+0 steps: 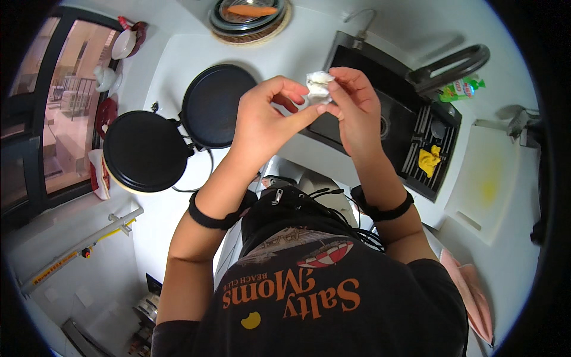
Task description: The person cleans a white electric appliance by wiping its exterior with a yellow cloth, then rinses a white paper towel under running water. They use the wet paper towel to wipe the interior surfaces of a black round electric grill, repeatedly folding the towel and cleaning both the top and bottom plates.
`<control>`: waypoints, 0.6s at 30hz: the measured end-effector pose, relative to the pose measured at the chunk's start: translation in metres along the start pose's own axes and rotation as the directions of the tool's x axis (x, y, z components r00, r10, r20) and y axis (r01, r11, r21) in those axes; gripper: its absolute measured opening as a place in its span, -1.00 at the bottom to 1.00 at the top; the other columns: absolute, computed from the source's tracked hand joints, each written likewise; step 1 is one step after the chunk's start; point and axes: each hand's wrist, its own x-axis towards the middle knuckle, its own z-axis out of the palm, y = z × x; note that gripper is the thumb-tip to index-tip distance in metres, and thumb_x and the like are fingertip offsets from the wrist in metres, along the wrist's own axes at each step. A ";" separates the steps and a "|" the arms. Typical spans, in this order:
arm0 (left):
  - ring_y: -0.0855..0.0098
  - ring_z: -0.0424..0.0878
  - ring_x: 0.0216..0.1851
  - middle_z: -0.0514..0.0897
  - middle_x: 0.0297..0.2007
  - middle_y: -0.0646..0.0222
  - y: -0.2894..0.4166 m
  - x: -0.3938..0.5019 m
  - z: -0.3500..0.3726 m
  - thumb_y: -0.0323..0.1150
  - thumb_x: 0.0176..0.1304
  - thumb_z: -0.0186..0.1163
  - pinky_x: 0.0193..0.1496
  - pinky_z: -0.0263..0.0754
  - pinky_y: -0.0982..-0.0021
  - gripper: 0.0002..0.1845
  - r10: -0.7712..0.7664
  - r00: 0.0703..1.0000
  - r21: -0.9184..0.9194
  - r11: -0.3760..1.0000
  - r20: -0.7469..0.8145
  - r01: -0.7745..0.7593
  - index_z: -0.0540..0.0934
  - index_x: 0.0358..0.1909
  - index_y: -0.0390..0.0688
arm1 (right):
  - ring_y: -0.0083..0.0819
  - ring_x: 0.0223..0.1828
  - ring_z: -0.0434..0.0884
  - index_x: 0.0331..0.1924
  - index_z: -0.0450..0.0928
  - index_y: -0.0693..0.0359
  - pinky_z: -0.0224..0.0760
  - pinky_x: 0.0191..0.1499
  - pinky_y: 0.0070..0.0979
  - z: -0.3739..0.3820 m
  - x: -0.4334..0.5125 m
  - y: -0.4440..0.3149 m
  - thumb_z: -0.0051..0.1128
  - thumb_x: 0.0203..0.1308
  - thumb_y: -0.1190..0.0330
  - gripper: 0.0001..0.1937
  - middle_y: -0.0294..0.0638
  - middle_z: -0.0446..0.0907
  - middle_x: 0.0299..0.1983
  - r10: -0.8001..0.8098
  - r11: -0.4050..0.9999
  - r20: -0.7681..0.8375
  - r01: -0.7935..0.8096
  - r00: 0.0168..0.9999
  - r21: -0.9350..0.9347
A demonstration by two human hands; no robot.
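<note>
Between my two hands, in front of the sink, is a small crumpled white piece (pixel 318 85), perhaps tissue or cloth. The fingers and thumb of my right hand (pixel 357 107) pinch its right side. My left hand (pixel 272 111) has its thumb at the lower edge of the piece, near my right fingertips, and its other fingers are curled just left of it. Behind and left of my left hand lies an opened black electric griddle, with one round plate (pixel 218 105) at the back and another round plate (pixel 145 151) to the left.
A black sink (pixel 325 125) with a dark faucet (pixel 450 69) stands at the right; a yellow cloth (pixel 429 160) lies on its rack. Further right are a green bottle (pixel 457 90) and a white cutting board (pixel 484 178). A wicker tray (pixel 250 39) with stacked dishes sits at the back.
</note>
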 end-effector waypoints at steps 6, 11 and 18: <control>0.47 0.63 -0.46 0.72 -0.42 0.34 0.008 0.029 0.066 -0.34 -0.01 0.53 -0.35 0.53 0.46 -0.76 0.134 0.989 0.289 0.951 -0.063 -0.111 0.74 -0.34 -0.22 | -0.58 -0.03 0.63 0.04 0.60 0.21 0.51 0.05 -0.59 -0.053 0.004 -0.036 0.23 0.33 0.54 -0.77 -0.31 0.64 -0.10 -0.001 0.999 -0.122 -0.005 0.993 -0.051; 0.64 0.59 -0.36 0.74 -0.38 0.47 0.003 0.048 0.079 -0.44 0.24 0.42 -0.24 0.45 0.58 -0.84 -0.076 0.997 0.037 0.996 0.011 0.075 0.76 -0.19 -0.27 | -0.50 -0.02 0.63 0.03 0.60 0.20 0.46 0.14 -0.49 -0.093 0.014 -0.052 0.13 0.38 0.47 -0.80 -0.26 0.64 -0.05 0.196 0.970 -0.228 -0.155 0.954 0.187; 0.71 0.57 -0.26 0.72 -0.30 0.55 0.013 0.053 0.095 -0.24 0.40 0.35 -0.24 0.40 0.59 -0.78 -0.303 0.942 -0.087 0.944 0.144 0.318 0.74 -0.07 -0.16 | -0.39 0.09 0.63 0.09 0.66 0.19 0.41 0.24 -0.41 -0.117 0.009 -0.053 0.30 0.35 0.33 -0.71 -0.24 0.66 -0.02 -0.026 0.992 -0.120 0.011 0.992 -0.125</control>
